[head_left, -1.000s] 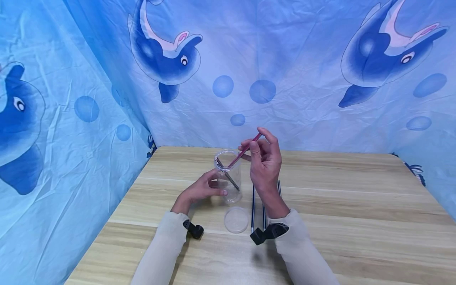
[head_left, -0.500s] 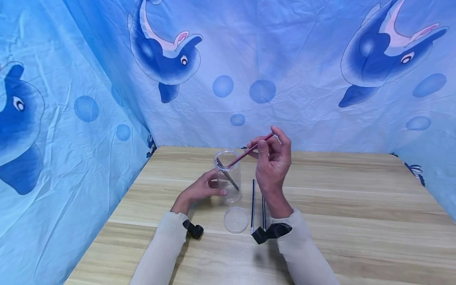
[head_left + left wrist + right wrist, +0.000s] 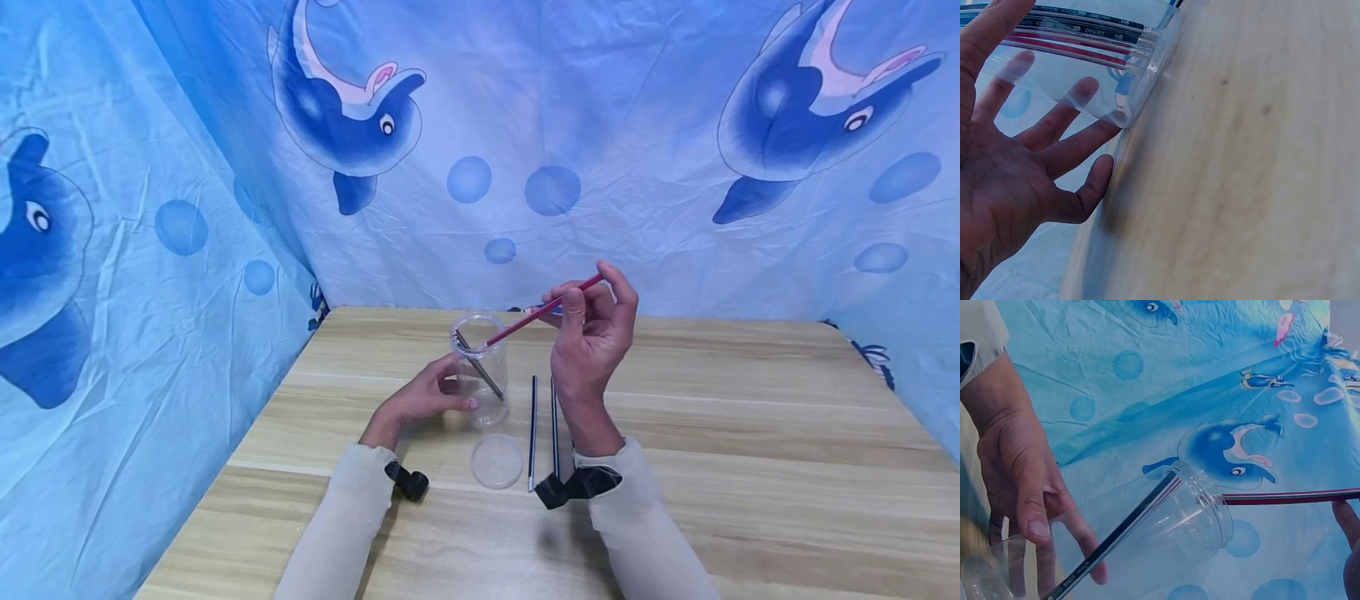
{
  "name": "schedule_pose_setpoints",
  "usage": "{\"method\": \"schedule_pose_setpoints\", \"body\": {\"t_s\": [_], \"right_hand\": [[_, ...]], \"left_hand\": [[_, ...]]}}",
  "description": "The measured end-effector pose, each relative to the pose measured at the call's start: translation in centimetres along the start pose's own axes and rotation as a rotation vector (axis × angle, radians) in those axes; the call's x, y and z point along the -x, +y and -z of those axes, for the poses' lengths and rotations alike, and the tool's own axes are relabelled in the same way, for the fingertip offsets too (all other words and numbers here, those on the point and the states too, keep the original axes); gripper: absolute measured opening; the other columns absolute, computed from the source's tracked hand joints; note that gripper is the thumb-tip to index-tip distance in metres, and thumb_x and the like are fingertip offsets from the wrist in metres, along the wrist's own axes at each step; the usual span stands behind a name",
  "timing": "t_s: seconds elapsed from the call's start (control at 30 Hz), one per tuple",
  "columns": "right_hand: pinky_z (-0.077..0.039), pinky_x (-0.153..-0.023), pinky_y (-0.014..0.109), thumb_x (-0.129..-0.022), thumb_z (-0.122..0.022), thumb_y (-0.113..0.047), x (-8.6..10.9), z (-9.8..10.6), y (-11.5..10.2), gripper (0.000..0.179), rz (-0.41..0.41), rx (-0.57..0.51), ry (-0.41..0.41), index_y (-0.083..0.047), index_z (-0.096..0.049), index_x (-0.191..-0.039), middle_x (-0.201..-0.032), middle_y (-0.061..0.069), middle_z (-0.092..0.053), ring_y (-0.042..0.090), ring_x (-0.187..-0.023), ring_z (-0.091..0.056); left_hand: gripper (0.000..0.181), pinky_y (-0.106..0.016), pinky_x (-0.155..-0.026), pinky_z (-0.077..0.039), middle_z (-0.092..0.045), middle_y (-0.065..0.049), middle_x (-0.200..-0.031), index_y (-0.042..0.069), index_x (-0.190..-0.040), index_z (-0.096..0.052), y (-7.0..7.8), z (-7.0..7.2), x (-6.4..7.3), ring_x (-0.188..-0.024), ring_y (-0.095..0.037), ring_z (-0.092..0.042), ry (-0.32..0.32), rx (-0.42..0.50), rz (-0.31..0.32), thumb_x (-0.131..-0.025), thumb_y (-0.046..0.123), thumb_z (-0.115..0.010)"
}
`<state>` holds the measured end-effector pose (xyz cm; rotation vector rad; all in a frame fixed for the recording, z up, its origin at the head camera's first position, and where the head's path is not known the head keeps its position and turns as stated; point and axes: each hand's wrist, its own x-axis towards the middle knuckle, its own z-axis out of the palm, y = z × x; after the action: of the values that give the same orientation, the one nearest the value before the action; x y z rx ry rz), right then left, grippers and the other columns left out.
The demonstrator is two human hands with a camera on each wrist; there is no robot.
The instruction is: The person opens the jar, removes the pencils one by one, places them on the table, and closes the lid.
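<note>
A clear plastic jar (image 3: 491,379) stands on the table with its mouth open and pencils (image 3: 1097,31) inside, leaning against the wall. My left hand (image 3: 423,393) holds the jar low on its left side, thumb in front and fingers behind. In the left wrist view, black and red pencils show through the plastic. My right hand (image 3: 596,333), right of the jar and above it, pinches a red pencil (image 3: 543,308) between thumb and fingers near its upper end. Slanted, the red pencil has its lower end at the jar's rim, as the right wrist view also shows.
A round clear lid (image 3: 497,461) lies in front of the jar. To its right, two dark striped pencils (image 3: 533,433) lie on the wooden table (image 3: 750,433), one partly behind the right wrist. Blue dolphin-print cloth (image 3: 637,125) hangs at the back and sides.
My right hand has moved to the right, and the red pencil it holds now slants flatter, its lower end still at the jar's mouth. The left hand and jar have stayed put.
</note>
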<state>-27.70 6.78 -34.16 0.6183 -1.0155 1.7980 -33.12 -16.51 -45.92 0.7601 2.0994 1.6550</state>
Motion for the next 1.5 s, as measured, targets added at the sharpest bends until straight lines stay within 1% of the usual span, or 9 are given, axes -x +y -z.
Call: {"method": "schedule_pose_setpoints", "body": {"t_s": [0.23, 0.5, 0.63, 0.73, 0.93, 1.1, 1.17, 1.33, 1.5], "right_hand": [[-0.060, -0.064, 0.043, -0.101, -0.058, -0.011, -0.6, 0.4, -0.1, 0.038, 0.022, 0.064, 0.041, 0.001, -0.041, -0.133, -0.087, 0.019, -0.061, 0.025, -0.071, -0.072], [-0.060, -0.060, 0.037, -0.101, -0.056, -0.005, -1.4, 1.5, -0.3, 0.033, 0.006, 0.071, 0.120, -0.004, -0.044, -0.132, -0.088, 0.019, -0.059, 0.025, -0.068, -0.071], [-0.060, -0.058, 0.034, -0.101, -0.054, -0.002, -1.6, 2.0, -0.5, 0.033, -0.032, 0.103, 0.115, -0.005, -0.045, -0.133, -0.088, 0.018, -0.060, 0.022, -0.067, -0.070], [-0.059, -0.056, 0.033, -0.101, -0.057, -0.004, -1.8, 2.5, -0.5, 0.036, -0.108, 0.133, 0.092, -0.006, -0.047, -0.135, -0.089, 0.017, -0.060, 0.021, -0.067, -0.070], [-0.058, -0.054, 0.031, -0.100, -0.061, -0.015, -2.4, 3.4, -1.2, 0.037, -0.292, 0.295, 0.010, -0.013, -0.053, -0.136, -0.092, 0.015, -0.063, 0.017, -0.067, -0.072], [-0.058, -0.052, 0.031, -0.100, -0.062, -0.019, -2.6, 3.7, -1.8, 0.037, -0.379, 0.461, -0.127, -0.018, -0.055, -0.136, -0.095, 0.013, -0.064, 0.015, -0.062, -0.070], [-0.058, -0.051, 0.032, -0.100, -0.063, -0.018, -2.5, 3.8, -1.8, 0.038, -0.412, 0.496, -0.182, -0.019, -0.054, -0.137, -0.096, 0.012, -0.063, 0.020, -0.062, -0.070], [-0.058, -0.050, 0.034, -0.099, -0.063, -0.017, -2.2, 4.5, -1.1, 0.039, -0.520, 0.564, -0.306, -0.017, -0.054, -0.137, -0.096, 0.012, -0.064, 0.034, -0.064, -0.070], [-0.059, -0.052, 0.037, -0.100, -0.063, -0.019, -1.8, 6.3, -0.3, 0.040, -0.638, 0.632, -0.393, -0.017, -0.053, -0.138, -0.099, 0.016, -0.064, 0.030, -0.066, -0.071]], "left_hand": [[0.075, -0.048, -0.104, -0.045, -0.053, -0.023, -0.136, 0.007, -0.148, -0.041, 0.3, 0.0, -0.2, -0.126, -0.043, -0.053, 0.009, -0.003, 0.008, -0.084, 0.003, -0.079], [0.074, -0.049, -0.105, -0.045, -0.052, -0.020, -0.137, 0.007, -0.147, -0.042, 0.2, -0.2, -0.3, -0.128, -0.041, -0.052, 0.003, -0.006, -0.010, -0.084, 0.003, -0.079], [0.076, -0.049, -0.105, -0.044, -0.052, -0.020, -0.137, 0.003, -0.148, -0.039, 0.1, -0.3, -0.3, -0.127, -0.041, -0.053, 0.003, -0.013, -0.015, -0.084, 0.002, -0.079], [0.076, -0.049, -0.105, -0.045, -0.052, -0.020, -0.138, 0.002, -0.148, -0.039, 0.0, -0.3, -0.3, -0.127, -0.041, -0.053, 0.003, -0.013, -0.014, -0.083, 0.002, -0.079], [0.073, -0.048, -0.104, -0.045, -0.052, -0.021, -0.137, -0.001, -0.145, -0.040, 0.1, -0.3, -0.3, -0.127, -0.040, -0.053, 0.003, -0.015, -0.027, -0.084, 0.004, -0.079], [0.073, -0.047, -0.104, -0.046, -0.053, -0.020, -0.137, 0.000, -0.146, -0.040, 0.0, -0.2, -0.2, -0.127, -0.040, -0.052, 0.004, -0.016, -0.027, -0.084, 0.003, -0.079], [0.076, -0.046, -0.103, -0.046, -0.053, -0.020, -0.137, 0.004, -0.148, -0.040, 0.0, -0.2, -0.1, -0.127, -0.040, -0.053, 0.005, -0.013, -0.026, -0.083, 0.003, -0.079], [0.075, -0.047, -0.104, -0.046, -0.053, -0.021, -0.136, 0.002, -0.147, -0.040, -0.2, -0.1, -0.1, -0.127, -0.042, -0.053, 0.003, -0.007, -0.032, -0.083, 0.003, -0.080], [0.072, -0.048, -0.105, -0.045, -0.052, -0.022, -0.137, 0.000, -0.145, -0.041, -0.1, -0.1, 0.0, -0.128, -0.042, -0.051, 0.002, -0.009, -0.028, -0.084, 0.002, -0.079]]}}
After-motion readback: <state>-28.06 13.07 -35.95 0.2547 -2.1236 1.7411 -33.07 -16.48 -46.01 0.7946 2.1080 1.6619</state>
